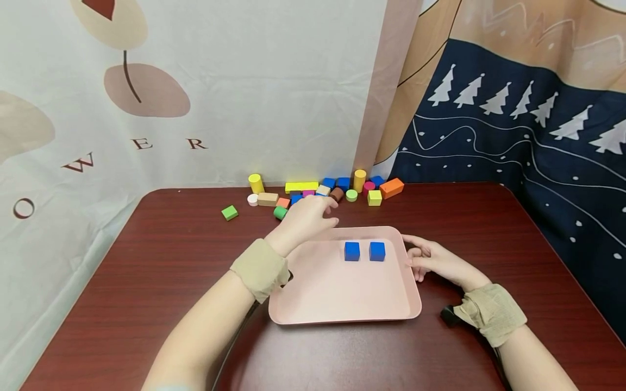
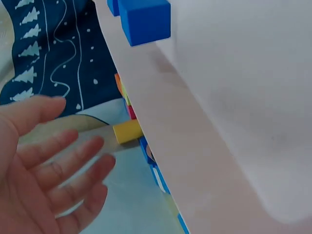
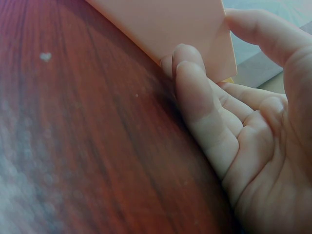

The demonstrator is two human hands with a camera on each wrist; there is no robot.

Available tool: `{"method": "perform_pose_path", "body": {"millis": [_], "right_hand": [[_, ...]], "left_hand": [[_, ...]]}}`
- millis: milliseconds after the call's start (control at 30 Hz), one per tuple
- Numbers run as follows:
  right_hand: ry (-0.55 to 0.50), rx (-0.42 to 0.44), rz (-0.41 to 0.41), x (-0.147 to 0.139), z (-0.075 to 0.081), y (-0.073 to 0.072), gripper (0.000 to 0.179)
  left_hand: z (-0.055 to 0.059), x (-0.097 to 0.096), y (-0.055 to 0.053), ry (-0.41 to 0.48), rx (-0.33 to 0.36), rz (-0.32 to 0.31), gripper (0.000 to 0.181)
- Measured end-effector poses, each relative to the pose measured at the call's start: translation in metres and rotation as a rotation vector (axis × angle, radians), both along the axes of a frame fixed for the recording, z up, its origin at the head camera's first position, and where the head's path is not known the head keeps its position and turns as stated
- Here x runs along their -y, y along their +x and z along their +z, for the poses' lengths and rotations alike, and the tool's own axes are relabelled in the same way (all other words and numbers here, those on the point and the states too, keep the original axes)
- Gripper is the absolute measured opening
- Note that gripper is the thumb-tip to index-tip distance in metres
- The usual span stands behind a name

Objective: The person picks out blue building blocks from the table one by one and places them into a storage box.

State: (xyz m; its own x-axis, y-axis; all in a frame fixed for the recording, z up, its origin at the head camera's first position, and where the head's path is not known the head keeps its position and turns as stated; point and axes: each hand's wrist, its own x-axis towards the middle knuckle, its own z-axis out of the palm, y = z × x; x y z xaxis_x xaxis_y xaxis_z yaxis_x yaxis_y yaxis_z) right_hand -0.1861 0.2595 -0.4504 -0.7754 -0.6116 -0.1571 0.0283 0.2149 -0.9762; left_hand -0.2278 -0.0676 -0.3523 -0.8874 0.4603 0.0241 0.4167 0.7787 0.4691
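Far left corner of tray (image 1: 342,296) is hidden by left hand (image 1: 307,218); blue cubes (image 2: 148,22) are cut off by left wrist view's top.

The pale pink rectangular tray (image 1: 342,304), round-cornered and smooth, lay flat, its side gripped by the right hand (image 1: 432,262). A plain blue cube (image 1: 377,251) stood inside, left of that hand; a second blue cube (image 1: 352,251) stood farther left, apart. The brown cylindrical block (image 1: 336,195) lay just beyond the left hand (image 1: 305,218); contact could not be determined.
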Motion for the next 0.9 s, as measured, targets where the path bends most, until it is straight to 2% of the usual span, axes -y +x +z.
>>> {"method": "perform_pose_path", "body": {"millis": [133, 400, 533, 667, 900], "right_hand": [[-0.004, 0.003, 0.0, 0.0, 0.0, 0.0, 0.069], [-0.009, 0.002, 0.001, 0.0, 0.0, 0.001, 0.067], [-0.011, 0.001, 0.003, 0.0, 0.0, 0.0, 0.067], [-0.013, 0.003, 0.004, -0.001, 0.0, 0.0, 0.067], [-0.017, -0.002, 0.01, -0.001, -0.001, 0.0, 0.066]], "left_hand": [[0.0, 0.002, -0.007, -0.004, -0.061, 0.101, 0.039], [-0.002, 0.003, -0.022, 0.003, -0.119, 0.276, 0.029], [-0.004, 0.002, -0.028, -0.014, -0.138, 0.331, 0.025], [-0.004, 0.0, -0.034, -0.031, -0.126, 0.371, 0.036], [-0.012, -0.007, -0.042, -0.101, -0.023, 0.426, 0.036]]}}
